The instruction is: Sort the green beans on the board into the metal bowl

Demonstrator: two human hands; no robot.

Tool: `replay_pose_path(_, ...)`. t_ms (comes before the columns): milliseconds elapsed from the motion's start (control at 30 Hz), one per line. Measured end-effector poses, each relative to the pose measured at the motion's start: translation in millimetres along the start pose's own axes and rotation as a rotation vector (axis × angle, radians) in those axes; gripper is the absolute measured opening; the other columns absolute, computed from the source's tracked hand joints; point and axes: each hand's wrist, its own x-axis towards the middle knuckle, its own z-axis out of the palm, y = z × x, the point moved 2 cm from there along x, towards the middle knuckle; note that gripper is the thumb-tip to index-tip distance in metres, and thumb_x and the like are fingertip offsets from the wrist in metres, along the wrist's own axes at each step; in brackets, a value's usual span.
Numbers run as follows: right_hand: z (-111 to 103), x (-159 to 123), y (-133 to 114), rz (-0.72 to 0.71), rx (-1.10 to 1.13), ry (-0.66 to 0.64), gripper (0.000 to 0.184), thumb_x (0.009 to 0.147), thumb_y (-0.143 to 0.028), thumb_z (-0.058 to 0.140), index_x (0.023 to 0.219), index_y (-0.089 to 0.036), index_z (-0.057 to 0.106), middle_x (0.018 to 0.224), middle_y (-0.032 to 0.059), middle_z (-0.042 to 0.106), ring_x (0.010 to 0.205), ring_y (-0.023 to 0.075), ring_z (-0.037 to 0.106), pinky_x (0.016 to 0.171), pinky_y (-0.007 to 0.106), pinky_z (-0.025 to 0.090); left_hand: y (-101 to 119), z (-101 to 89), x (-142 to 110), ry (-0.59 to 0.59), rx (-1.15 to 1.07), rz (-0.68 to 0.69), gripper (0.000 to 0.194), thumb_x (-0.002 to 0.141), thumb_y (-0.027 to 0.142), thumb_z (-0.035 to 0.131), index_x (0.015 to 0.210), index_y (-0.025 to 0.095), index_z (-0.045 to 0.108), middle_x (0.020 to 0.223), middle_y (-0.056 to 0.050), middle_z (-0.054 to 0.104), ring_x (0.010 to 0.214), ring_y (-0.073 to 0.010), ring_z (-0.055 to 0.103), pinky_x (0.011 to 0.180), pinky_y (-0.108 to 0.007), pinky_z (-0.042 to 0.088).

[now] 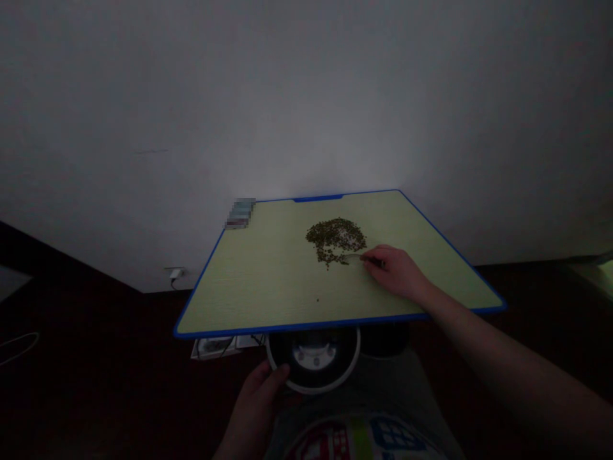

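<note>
A pile of small dark green beans (pixel 336 237) lies on a pale green tabletop with a blue edge (pixel 268 281). My right hand (pixel 397 273) rests on the table just right of the pile, closed around a spoon (pixel 358 258) whose bowl touches the beans. Below the table's front edge, my left hand (pixel 261 396) grips the rim of a white bowl with a dark inside (pixel 313 358), held under the edge. A single stray bean (pixel 317 299) lies nearer the front.
A white wall stands behind the table. A blurred-out item (pixel 241 213) sits at the table's far left corner. A wall plug and cord (pixel 175 275) are low on the left. The floor around is dark. Patterned clothing (pixel 354 441) shows at the bottom.
</note>
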Motion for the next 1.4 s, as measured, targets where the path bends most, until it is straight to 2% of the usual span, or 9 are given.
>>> replay_pose_path(133,0.4,-3.1,-1.3,-0.011,0.026,0.004,0.024,0.086,-0.022,0.052,0.094,-0.02,0.075,0.089,0.0075,0.073,0.082,0.0204,0.066,0.073,0.032,0.05,-1.9,-1.3,2.7,-0.001,0.013,0.004,0.026,0.067,0.029,0.075,0.089,0.018,0.072,0.085,-0.01,0.082,0.091,-0.0326,0.075,0.074,-0.038,0.059)
replay_pose_path(300,1.5,-4.8,-3.2,-0.018,0.036,-0.01,0.024,0.087,-0.021,0.052,0.095,-0.019,0.074,0.09,0.0079,0.073,0.083,0.0207,0.066,0.076,0.032,0.05,-4.0,-3.0,4.5,-0.062,0.025,-0.011,0.031,0.067,0.031,0.078,0.095,0.018,0.072,0.094,-0.01,0.082,0.094,-0.0325,0.075,0.075,-0.038,0.059)
replay_pose_path(400,2.7,-3.7,-5.4,-0.009,0.029,-0.023,0.024,0.086,-0.021,0.052,0.095,-0.019,0.074,0.091,0.0078,0.073,0.084,0.0206,0.067,0.076,0.031,0.05,-5.7,-2.5,5.8,-0.088,-0.008,0.002,0.031,0.068,0.03,0.078,0.096,0.018,0.073,0.091,-0.01,0.082,0.093,-0.0326,0.075,0.077,-0.039,0.059)
replay_pose_path(600,7.4,2.1,-10.0,-0.018,0.002,-0.017,0.023,0.087,-0.02,0.053,0.096,-0.02,0.074,0.093,0.0081,0.074,0.086,0.0212,0.067,0.078,0.032,0.05,-7.4,0.9,7.9,-0.061,-0.014,-0.009,0.037,0.063,0.033,0.081,0.095,0.016,0.073,0.09,-0.011,0.082,0.09,-0.0331,0.075,0.075,-0.039,0.059)
replay_pose_path(767,11.7,7.5,-14.4,-0.038,0.008,-0.018,0.023,0.086,-0.019,0.053,0.097,-0.02,0.074,0.095,0.0079,0.074,0.087,0.0209,0.067,0.079,0.032,0.051,-9.4,0.4,7.1,-0.062,-0.006,0.013,0.035,0.068,0.032,0.077,0.1,0.017,0.072,0.094,-0.01,0.082,0.092,-0.032,0.075,0.076,-0.038,0.058)
replay_pose_path(1000,13.2,9.2,-14.5,-0.031,-0.035,-0.004,0.023,0.085,-0.019,0.054,0.096,-0.022,0.075,0.095,0.0075,0.074,0.089,0.0223,0.067,0.081,0.035,0.051,-8.4,4.6,7.1,-0.078,-0.062,0.012,0.032,0.065,0.031,0.08,0.093,0.017,0.073,0.09,-0.01,0.082,0.094,-0.0325,0.075,0.08,-0.039,0.058)
replay_pose_path(1167,12.4,9.6,-13.8,-0.015,-0.03,-0.011,0.023,0.087,-0.021,0.053,0.095,-0.02,0.075,0.091,0.008,0.073,0.084,0.0213,0.066,0.076,0.032,0.05,-6.5,8.1,3.3,-0.069,-0.06,0.002,0.032,0.06,0.032,0.083,0.087,0.016,0.074,0.086,-0.011,0.082,0.092,-0.0347,0.075,0.078,-0.04,0.058)
replay_pose_path(1400,14.1,16.5,-14.7,-0.01,-0.047,-0.027,0.022,0.085,-0.019,0.055,0.094,-0.021,0.075,0.09,0.0068,0.074,0.083,0.0204,0.066,0.075,0.03,0.048,-10.9,1.3,9.0,-0.077,-0.025,0.038,0.039,0.065,0.035,0.082,0.098,0.014,0.073,0.098,-0.014,0.081,0.096,-0.0338,0.074,0.082,-0.04,0.057)
